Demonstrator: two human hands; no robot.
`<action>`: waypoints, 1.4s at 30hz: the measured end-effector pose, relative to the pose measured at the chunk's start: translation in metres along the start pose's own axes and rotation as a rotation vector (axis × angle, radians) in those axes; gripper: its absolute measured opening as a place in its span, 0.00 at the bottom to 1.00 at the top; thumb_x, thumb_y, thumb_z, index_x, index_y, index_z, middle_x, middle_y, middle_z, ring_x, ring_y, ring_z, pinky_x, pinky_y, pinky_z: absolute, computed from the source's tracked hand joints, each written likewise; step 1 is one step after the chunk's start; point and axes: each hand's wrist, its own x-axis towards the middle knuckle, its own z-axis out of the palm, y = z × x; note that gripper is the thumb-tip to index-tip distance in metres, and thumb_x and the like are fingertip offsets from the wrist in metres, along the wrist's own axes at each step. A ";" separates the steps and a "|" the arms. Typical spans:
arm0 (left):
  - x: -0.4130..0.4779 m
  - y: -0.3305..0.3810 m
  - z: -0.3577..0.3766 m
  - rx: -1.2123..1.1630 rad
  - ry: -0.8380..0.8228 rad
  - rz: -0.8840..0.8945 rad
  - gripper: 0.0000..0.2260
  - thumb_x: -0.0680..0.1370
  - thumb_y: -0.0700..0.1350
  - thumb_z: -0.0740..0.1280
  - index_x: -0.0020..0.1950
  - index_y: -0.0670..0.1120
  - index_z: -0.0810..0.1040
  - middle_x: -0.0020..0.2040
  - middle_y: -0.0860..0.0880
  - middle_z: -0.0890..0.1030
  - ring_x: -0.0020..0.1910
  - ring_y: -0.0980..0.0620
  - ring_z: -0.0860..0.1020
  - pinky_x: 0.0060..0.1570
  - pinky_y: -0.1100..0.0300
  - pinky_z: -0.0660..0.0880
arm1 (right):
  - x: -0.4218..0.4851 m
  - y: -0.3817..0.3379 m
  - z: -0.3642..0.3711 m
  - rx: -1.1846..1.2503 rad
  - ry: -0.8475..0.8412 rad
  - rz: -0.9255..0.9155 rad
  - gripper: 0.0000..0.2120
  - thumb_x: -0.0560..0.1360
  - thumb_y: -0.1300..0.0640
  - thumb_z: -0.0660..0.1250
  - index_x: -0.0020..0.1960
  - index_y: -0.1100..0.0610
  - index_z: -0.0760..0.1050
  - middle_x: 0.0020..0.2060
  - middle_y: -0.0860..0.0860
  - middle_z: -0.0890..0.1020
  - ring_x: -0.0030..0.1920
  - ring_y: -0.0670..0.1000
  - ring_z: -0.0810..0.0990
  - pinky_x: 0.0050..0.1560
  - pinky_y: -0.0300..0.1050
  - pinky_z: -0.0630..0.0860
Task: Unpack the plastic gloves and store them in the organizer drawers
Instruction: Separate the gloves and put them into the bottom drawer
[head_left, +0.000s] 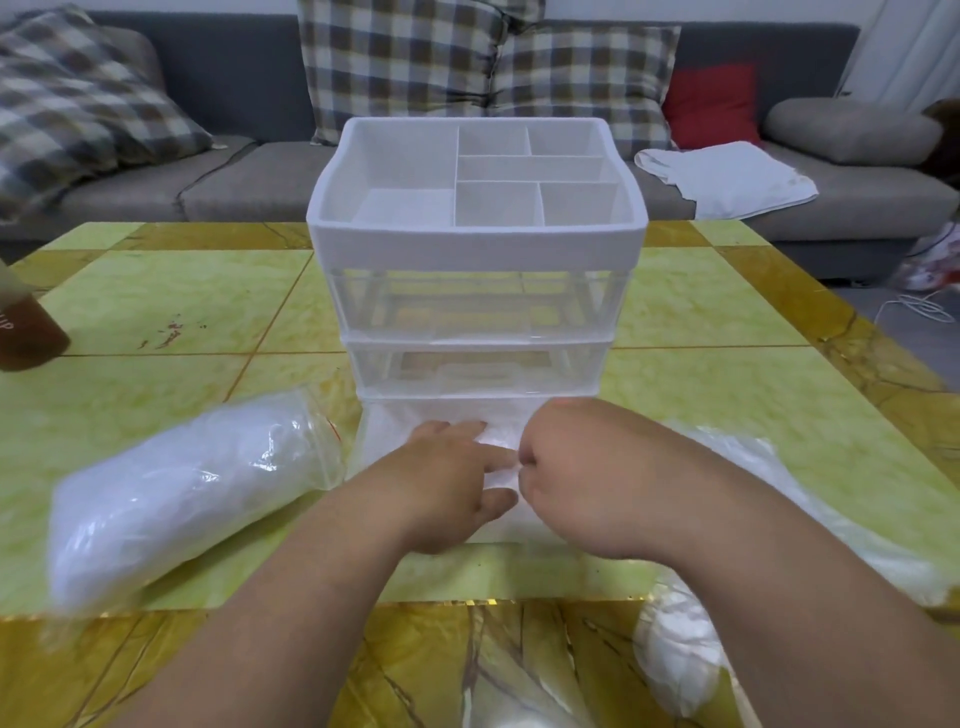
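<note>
Head view. Both hands meet over the pulled-out bottom drawer (441, 415) of the white organizer (475, 244), which stands on the green and gold tabled surface (171, 291).

The left hand (452, 483) lies palm down with its fingers extended and slightly spread, pressing flat on the translucent plastic gloves (498, 441) inside the drawer. It closes on nothing; the thumb points toward the right hand.

The right hand (576, 473) is curled, its fingertips drawn together against a fold of the same glove material, just beside the left index finger. Whether the fold is truly pinched cannot be told, as the fingertips are turned away from the camera.

Directly beyond the two hands rise the two upper clear drawers, both pushed in, and above them the divided top tray.

Left of the left hand, just beside the drawer, lies a full sealed bag of gloves (187, 499), on its side, its mouth toward the drawer. Right of the right forearm lies a flattened clear bag (810, 499). Nearer the person than the right forearm, a further white bundle (675, 654) rests at the table edge.

Far left, well apart from the hands, stands a brown bottle (26, 332). A grey sofa (234, 182) lies beyond the table.
</note>
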 end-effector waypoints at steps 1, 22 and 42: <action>0.001 -0.001 0.001 0.009 -0.005 -0.010 0.21 0.82 0.59 0.57 0.76 0.61 0.64 0.81 0.53 0.52 0.79 0.45 0.49 0.75 0.48 0.57 | 0.003 0.000 0.001 0.025 0.023 0.039 0.17 0.80 0.61 0.59 0.32 0.56 0.63 0.31 0.50 0.66 0.30 0.46 0.64 0.25 0.38 0.57; -0.014 0.096 -0.013 -0.366 0.593 0.085 0.14 0.79 0.40 0.62 0.56 0.53 0.84 0.53 0.56 0.84 0.47 0.57 0.78 0.46 0.67 0.72 | -0.023 0.150 0.027 0.376 0.555 0.647 0.08 0.69 0.64 0.64 0.42 0.64 0.82 0.38 0.60 0.84 0.42 0.64 0.83 0.37 0.53 0.80; 0.009 0.130 0.065 -0.039 0.174 0.331 0.16 0.79 0.45 0.62 0.68 0.49 0.71 0.77 0.51 0.60 0.76 0.52 0.60 0.71 0.60 0.61 | -0.027 0.186 0.050 0.806 0.285 0.656 0.14 0.70 0.61 0.75 0.41 0.68 0.72 0.36 0.55 0.73 0.35 0.54 0.73 0.35 0.43 0.67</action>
